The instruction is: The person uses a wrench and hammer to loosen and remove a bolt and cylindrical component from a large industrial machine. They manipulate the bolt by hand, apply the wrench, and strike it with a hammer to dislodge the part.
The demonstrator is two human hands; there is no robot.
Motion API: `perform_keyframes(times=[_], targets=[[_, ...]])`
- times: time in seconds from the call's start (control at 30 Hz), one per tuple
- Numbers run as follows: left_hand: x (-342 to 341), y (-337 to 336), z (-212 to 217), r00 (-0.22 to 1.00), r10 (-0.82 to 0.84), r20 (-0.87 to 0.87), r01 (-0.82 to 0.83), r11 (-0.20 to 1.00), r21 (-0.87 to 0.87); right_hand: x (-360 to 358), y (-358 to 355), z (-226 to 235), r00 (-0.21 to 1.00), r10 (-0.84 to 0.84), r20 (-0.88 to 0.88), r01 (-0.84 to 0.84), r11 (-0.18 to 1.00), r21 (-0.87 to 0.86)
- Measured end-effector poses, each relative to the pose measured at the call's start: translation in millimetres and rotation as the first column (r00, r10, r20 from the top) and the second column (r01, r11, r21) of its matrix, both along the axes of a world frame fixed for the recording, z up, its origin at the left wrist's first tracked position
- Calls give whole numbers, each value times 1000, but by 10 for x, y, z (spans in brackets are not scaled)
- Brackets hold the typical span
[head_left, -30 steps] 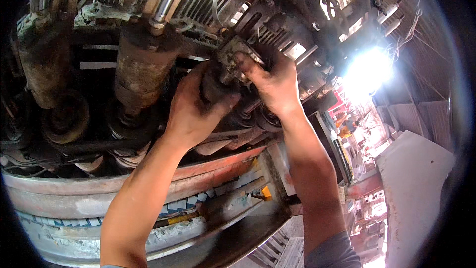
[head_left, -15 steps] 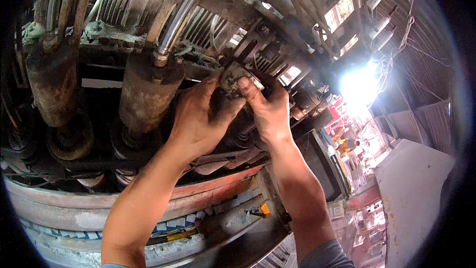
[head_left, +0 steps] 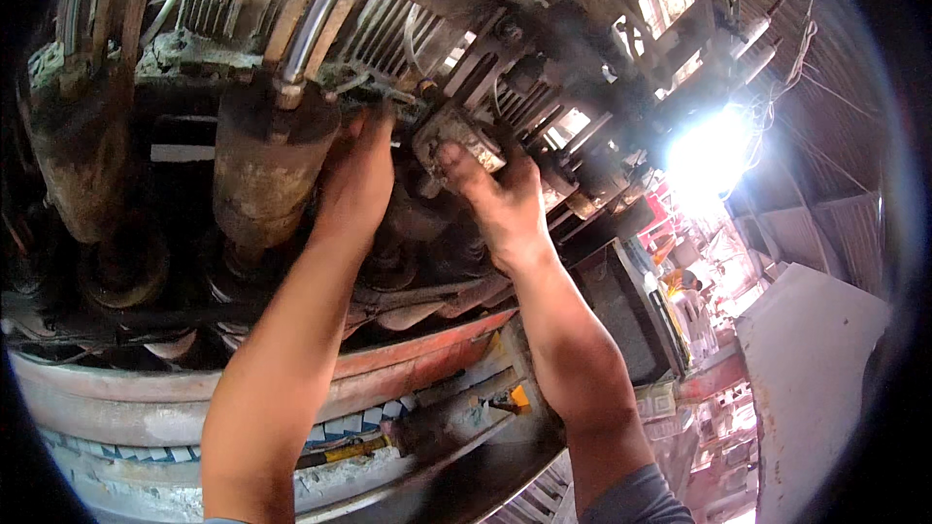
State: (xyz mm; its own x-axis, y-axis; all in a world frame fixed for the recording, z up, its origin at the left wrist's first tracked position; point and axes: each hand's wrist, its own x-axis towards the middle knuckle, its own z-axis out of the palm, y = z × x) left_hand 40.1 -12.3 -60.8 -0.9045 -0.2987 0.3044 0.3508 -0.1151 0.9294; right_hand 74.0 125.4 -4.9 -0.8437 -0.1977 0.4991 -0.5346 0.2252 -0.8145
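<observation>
My right hand (head_left: 505, 199) grips a small, grimy metal block (head_left: 474, 139), thumb pressed on its near face and fingers round its right side. The block sits against the end of a slotted metal arm (head_left: 476, 82) on the machine. My left hand (head_left: 361, 170) is up beside the nearer dark, dirty cylinder (head_left: 272, 170), apart from the block. Its fingertips are near a small pipe fitting (head_left: 388, 94); the fingers are smeared and in shadow, so their grip does not show.
Another cylinder (head_left: 83, 165) stands at the far left. A shiny rod (head_left: 325, 10) rises from the nearer one. Below run a curved red and grey rail (head_left: 417, 369) and a yellow-handled tool (head_left: 340, 453). A bright lamp (head_left: 709, 155) glares at right, above a pale sheet panel (head_left: 811, 359).
My left hand has let go of the block and moved up and left toward the cylinder. My right hand has shifted slightly left, still holding the block.
</observation>
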Motion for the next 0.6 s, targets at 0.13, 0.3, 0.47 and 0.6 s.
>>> perform_keyframes(times=[0.13, 0.3, 0.47, 0.6], targets=[[-267, 7, 54, 991, -122, 50, 125, 989, -73, -89, 73, -58, 999, -26, -42, 28, 999, 31], [-129, -36, 189, 886, -455, -90, 464, 873, 152, -35, 16, 25, 999, 9, -33, -6, 996, 84], [-82, 2, 203, 803, -522, -287, 581, 793, 183, -16, 0, 75, 1000, -11, -8, 12, 992, 126], [-73, 6, 241, 827, -485, -284, 546, 812, 204, -18, -7, 24, 1000, -2, -4, 3, 998, 64]])
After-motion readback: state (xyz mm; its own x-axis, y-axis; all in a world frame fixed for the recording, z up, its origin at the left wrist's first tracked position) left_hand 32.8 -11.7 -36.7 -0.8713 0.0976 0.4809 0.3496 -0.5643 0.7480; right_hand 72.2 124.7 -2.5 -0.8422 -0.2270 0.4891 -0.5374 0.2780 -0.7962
